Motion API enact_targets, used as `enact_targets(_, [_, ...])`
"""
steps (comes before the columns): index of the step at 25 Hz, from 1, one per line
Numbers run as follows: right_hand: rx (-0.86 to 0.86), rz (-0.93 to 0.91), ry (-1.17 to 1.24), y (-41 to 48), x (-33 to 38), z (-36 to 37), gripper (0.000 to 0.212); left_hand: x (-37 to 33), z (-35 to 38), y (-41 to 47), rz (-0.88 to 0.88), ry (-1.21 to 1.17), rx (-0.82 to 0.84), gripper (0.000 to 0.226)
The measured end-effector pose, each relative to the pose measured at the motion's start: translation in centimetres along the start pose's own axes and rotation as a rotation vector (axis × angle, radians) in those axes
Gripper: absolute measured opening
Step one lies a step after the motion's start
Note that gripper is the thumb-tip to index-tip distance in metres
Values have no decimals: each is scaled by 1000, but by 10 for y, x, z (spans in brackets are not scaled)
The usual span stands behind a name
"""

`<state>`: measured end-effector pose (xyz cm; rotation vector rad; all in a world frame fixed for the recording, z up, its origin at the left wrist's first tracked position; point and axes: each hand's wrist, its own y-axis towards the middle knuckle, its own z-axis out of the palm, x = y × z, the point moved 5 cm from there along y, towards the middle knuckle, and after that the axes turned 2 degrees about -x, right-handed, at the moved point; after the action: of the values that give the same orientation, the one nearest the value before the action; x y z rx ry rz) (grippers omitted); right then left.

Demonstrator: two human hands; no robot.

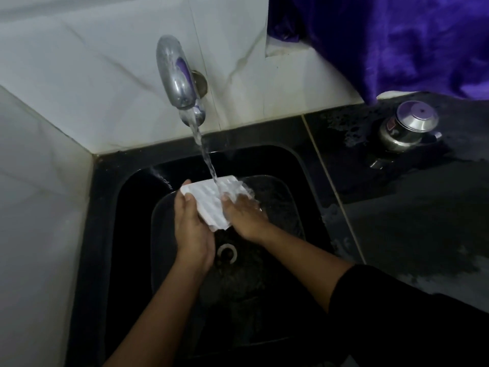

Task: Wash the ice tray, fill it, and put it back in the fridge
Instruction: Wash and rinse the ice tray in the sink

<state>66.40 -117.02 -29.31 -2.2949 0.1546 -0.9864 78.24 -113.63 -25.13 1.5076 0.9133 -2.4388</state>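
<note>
item: white ice tray (pixel 209 205), centre of frame, held tilted over the black sink (pixel 132 207), directly under the stream (pixel 206 154) from the tap (pixel 177 75).

hold: left hand (pixel 191 229) grips the tray's left edge, thumb curled on top, fingers beneath. right hand (pixel 244 215) lies on the tray's right part in the water; its fingers look laid flat, though blurred.

handling, judged: light, thin plastic, probably somewhat flexible and slippery when wet. once filled it will be heavier and prone to spill. best taken by both short ends and kept level.

surface: drain (pixel 226 252) sits below the hands. dark counter (pixel 410 221) at right shows wet patches, so a slip risk there. a steel container (pixel 407 127) stands upper right, well apart from the sink.

room: pale tiled wall (pixel 92 75) upper left, purple cloth (pixel 397 41) hanging upper right. lighting is dim.
</note>
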Motion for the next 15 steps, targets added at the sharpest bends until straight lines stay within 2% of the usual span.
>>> enact_targets(4, [95,-139,14,-29,13,25,91,-3,-5,8,31,0,-28,40])
enact_targets(6, [13,-77,54,-14,5,14,103,0,-4,2,27,-3,-6,40])
enact_targets(8, [-69,13,68,-4,1,6,100,4,-3,-7,21,10,5,38])
enact_targets(11, [41,-61,90,-23,17,24,89,-6,-10,-1,62,8,-21,37])
enact_targets(13, [12,-128,59,-19,24,28,91,-14,-14,3,67,1,16,41])
enact_targets(15, [-91,-24,110,5,18,10,99,-14,-15,-1,51,15,37,41])
